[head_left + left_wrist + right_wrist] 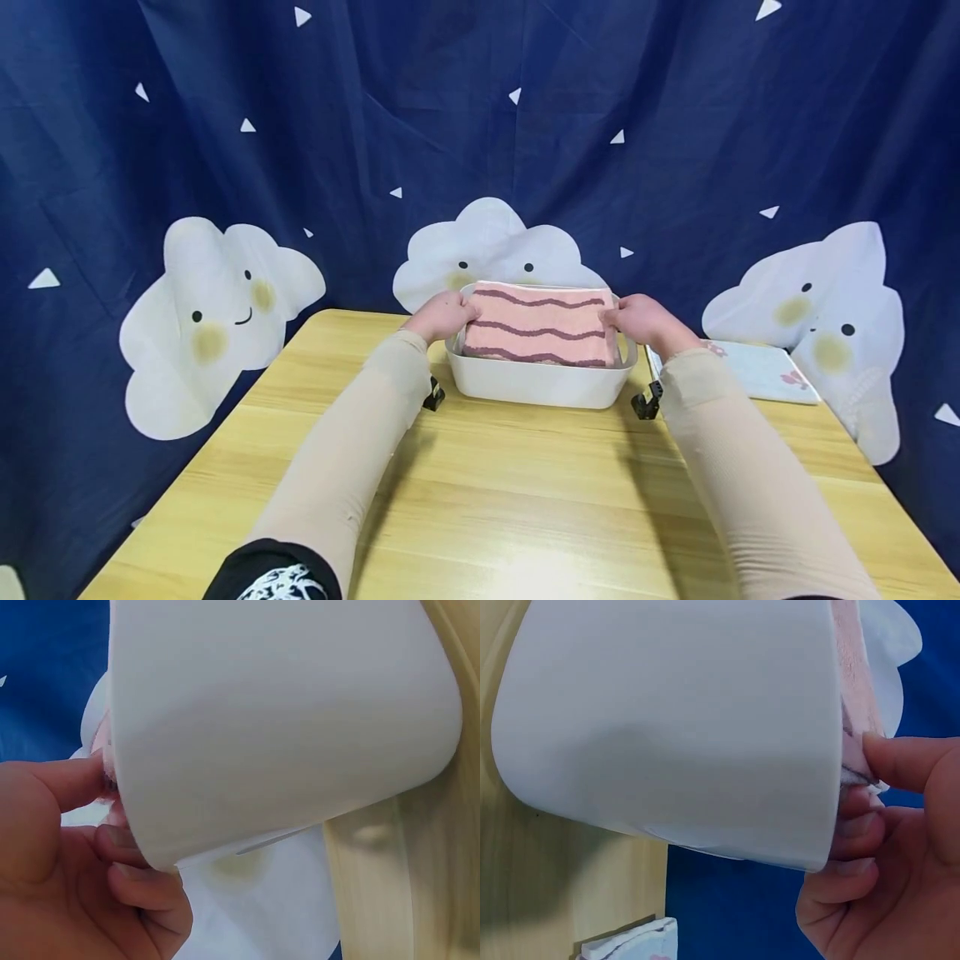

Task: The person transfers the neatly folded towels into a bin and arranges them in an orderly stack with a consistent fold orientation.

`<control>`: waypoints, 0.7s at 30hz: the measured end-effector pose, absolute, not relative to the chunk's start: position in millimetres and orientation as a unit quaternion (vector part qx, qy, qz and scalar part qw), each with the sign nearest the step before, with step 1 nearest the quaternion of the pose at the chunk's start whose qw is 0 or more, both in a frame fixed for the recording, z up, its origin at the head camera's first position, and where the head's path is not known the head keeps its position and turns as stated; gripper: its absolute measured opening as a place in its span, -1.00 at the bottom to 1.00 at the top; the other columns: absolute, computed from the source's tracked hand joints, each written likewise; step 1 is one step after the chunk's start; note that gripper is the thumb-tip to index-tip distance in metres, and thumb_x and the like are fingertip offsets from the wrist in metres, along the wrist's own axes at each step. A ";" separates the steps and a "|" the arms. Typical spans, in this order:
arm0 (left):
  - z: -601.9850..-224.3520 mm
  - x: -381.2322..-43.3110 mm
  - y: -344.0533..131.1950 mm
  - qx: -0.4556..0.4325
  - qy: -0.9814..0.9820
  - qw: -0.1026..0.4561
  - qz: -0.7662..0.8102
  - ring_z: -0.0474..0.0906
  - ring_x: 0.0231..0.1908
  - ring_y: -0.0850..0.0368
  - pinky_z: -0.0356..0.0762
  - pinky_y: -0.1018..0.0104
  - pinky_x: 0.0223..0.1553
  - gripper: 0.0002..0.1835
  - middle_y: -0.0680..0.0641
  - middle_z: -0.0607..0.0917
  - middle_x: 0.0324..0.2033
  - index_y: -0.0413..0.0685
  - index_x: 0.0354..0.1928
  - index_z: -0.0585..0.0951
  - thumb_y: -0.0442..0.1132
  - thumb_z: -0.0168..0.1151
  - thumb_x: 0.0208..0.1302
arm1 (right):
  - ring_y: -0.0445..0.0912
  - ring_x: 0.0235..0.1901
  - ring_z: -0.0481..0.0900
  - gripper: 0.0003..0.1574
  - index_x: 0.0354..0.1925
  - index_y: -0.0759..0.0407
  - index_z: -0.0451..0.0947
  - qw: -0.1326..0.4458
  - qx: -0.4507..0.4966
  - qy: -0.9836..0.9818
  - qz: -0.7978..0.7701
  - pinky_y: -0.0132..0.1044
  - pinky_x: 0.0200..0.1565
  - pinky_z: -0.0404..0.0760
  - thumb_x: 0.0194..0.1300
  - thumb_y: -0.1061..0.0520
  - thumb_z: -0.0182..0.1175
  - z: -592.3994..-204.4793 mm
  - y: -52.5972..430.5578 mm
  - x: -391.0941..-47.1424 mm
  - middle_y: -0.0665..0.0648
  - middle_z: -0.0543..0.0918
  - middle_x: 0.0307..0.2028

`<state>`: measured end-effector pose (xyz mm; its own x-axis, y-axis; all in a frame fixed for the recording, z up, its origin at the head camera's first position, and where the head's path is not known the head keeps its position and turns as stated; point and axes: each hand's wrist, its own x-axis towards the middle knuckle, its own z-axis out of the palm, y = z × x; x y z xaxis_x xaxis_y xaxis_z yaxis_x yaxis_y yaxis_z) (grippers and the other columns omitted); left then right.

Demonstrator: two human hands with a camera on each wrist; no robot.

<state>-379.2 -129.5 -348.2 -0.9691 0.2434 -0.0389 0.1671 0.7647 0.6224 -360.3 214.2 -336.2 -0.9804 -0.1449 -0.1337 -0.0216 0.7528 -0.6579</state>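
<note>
A folded pink towel [536, 323] with wavy dark stripes lies tilted in the mouth of a white oval basin [540, 383]. My left hand [442, 317] pinches the towel's left edge between thumb and fingers. At the opposite edge, my right hand [647, 321] pinches it the same way. In the left wrist view the basin wall [285, 727] covers most of the towel, and only a sliver of pink shows by the thumb. The right wrist view shows the towel edge [859, 682] above the rim, with fingers curled beneath it.
A folded pale blue towel [761, 371] with pink flower shapes lies at the table's back right, beside the basin. The wooden table [495, 483] stretches in front. Behind its far edge hangs a dark blue curtain [450, 108] with white clouds.
</note>
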 end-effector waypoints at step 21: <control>-353.2 -373.0 -135.9 0.088 0.947 0.017 0.309 0.51 -0.17 -0.02 0.47 0.11 -0.12 -0.79 -0.09 0.61 -0.22 -0.07 -0.14 0.55 -0.08 0.08 0.49 | 0.16 -0.05 0.47 -0.51 0.13 0.41 0.53 0.052 -0.065 0.936 -0.342 0.00 0.01 0.47 0.50 0.07 -0.06 -341.8 214.7 -354.4 0.33 0.57 -0.01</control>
<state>-373.0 -135.9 -353.2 -0.9839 0.1770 0.0231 0.1566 0.7940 0.5874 -354.4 214.7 -341.8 -0.9862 -0.1567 -0.0541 -0.0848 0.7573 -0.6475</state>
